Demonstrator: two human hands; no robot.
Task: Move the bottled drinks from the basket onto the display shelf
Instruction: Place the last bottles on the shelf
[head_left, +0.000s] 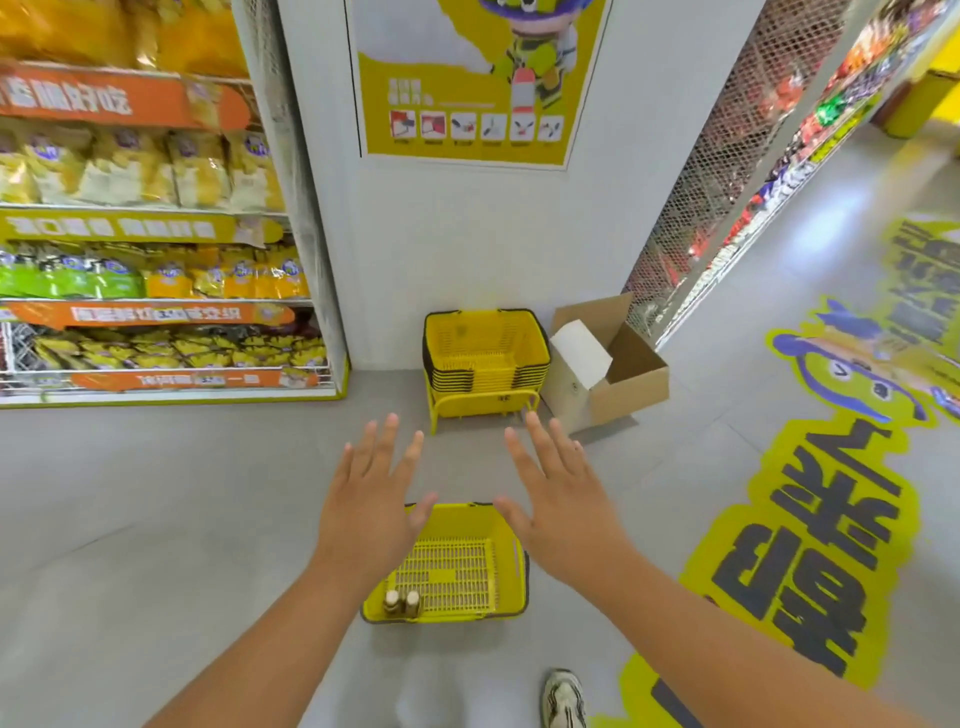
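Both our forearms reach fwd; left hand (371, 499) and right hand (558, 499) hover flat, fingers spread, holding nothing, over the yellow basket (506, 571) on the floor. We see two bottled drinks (401, 604) standing upright in the basket's near-left corner (caps up, long axis vertical). They sit below and behind the palms, toward us, closer to the left hand, so we judge left grabs first. Display shelf (156, 301) is well apart, far left.

The yellow basket (467, 525) on the floor is open on top, two bottles (401, 603) standing in its near left corner. Behind it, a basket stack (485, 358) and cardboard box (623, 374) block the wall; a snack shelf (156, 306) stands left.
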